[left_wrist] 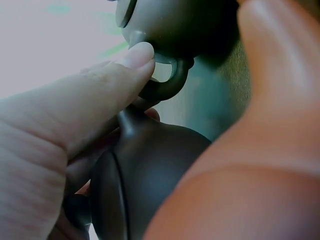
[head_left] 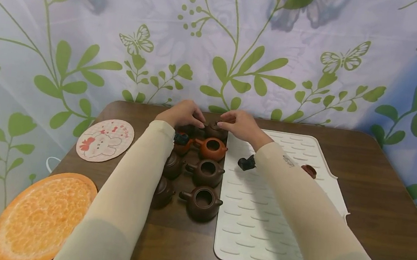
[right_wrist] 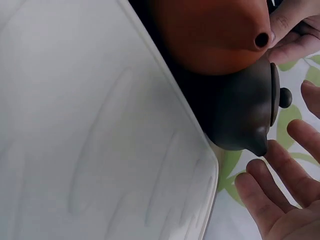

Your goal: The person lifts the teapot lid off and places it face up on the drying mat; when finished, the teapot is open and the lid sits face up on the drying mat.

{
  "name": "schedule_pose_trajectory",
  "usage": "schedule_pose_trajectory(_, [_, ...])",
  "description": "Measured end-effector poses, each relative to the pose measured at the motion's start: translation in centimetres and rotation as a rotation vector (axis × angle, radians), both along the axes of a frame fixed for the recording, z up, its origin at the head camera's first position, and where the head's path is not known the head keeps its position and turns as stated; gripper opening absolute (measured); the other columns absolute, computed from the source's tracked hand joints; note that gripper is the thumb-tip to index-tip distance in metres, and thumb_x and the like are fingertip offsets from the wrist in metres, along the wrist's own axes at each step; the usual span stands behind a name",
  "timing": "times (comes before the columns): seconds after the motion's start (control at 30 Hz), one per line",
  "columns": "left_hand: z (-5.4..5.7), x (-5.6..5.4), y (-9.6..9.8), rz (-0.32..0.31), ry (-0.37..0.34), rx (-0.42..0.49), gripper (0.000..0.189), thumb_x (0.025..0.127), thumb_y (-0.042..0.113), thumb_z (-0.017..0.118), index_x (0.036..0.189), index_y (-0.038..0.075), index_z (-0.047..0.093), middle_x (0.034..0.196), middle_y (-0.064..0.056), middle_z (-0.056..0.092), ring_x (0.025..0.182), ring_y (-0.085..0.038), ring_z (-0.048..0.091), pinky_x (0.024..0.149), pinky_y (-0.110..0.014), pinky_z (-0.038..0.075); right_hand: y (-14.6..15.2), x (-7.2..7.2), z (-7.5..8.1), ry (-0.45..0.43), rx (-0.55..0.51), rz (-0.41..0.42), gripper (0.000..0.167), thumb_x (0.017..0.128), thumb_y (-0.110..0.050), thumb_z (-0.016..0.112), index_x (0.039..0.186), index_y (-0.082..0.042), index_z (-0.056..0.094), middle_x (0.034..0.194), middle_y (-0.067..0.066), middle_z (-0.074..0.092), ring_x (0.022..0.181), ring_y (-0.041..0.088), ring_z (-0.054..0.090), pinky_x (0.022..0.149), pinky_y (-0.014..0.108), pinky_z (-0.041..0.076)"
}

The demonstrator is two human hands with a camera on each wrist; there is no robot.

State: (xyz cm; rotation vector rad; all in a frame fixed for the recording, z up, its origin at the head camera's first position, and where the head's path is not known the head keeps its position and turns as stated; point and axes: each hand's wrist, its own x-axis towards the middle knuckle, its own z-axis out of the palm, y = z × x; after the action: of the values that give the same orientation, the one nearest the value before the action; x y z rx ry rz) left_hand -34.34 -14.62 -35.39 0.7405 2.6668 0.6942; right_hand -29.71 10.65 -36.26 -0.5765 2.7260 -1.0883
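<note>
At the far end of a row stands a dark brown lidded teapot (head_left: 217, 130). My left hand (head_left: 186, 114) is at its handle side; in the left wrist view the thumb and fingers pinch the teapot's handle (left_wrist: 175, 82). My right hand (head_left: 243, 126) is on the spout side. Its fingers (right_wrist: 287, 172) are spread, with fingertips right by the spout (right_wrist: 258, 144). Just in front sits an orange teapot (head_left: 212, 146) without a lid. Below the left hand, another dark lidded teapot (left_wrist: 160, 160) shows in the left wrist view.
Two lidless dark teapots (head_left: 207, 173) stand nearer me, with lidded ones (head_left: 162, 192) to their left. A white ridged mat (head_left: 243, 232) borders the row on the right, bearing a reddish-brown lid (head_left: 309, 171). A rabbit mat (head_left: 104, 140) and an orange-slice mat (head_left: 44, 214) lie left.
</note>
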Motion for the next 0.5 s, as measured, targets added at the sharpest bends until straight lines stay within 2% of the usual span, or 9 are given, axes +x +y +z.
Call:
schedule_pose_trajectory(0.2, [-0.1,0.0,-0.1,-0.009,0.007,0.0,0.021,0.096,0.019,0.082,0.115,0.009,0.083,0.109,-0.004,0.077,0.103,-0.021,0.07,0.095,-0.04,0.054,-0.7,-0.5,-0.5,0.026,0.009,0.006,0.046,0.105,-0.028,0.07,0.144,-0.005,0.065,0.137,0.016,0.066,0.126,0.033,0.061,0.104,0.047,0.049])
schedule_pose_trajectory(0.5, [-0.2,0.0,-0.2,0.003,-0.001,0.003,0.021,0.097,0.018,0.081,0.116,0.008,0.083,0.111,-0.005,0.077,0.104,-0.022,0.069,0.095,-0.04,0.054,-1.2,-0.6,-1.0,0.051,0.031,-0.034,0.035,0.106,-0.025,0.069,0.138,-0.01,0.073,0.132,0.01,0.07,0.122,0.031,0.063,0.101,0.046,0.051])
